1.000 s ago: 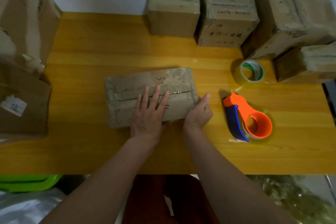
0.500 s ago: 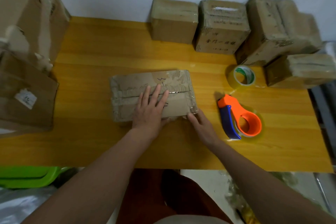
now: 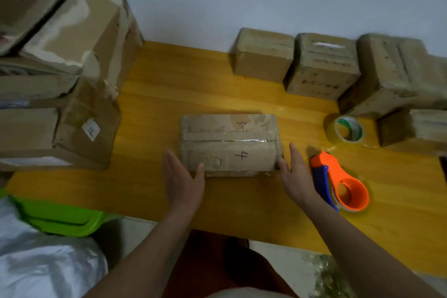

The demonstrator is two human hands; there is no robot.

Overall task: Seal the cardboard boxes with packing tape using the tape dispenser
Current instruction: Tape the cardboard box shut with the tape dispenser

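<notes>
While both flat hands, left hand (image 3: 182, 176) and right hand (image 3: 294, 172), flank the taped brown cardboard box (image 3: 229, 144), holding nothing, the orange tape dispenser (image 3: 338, 182) lies beside it; more sealing probably remains.

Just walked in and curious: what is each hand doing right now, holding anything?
Left hand: open, fingers straight, at the left end of the box, holding nothing.
Right hand: open, fingers straight, at the box's right end, holding nothing.

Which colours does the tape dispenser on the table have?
The tape dispenser is orange with a blue part, seen in the head view.
</notes>
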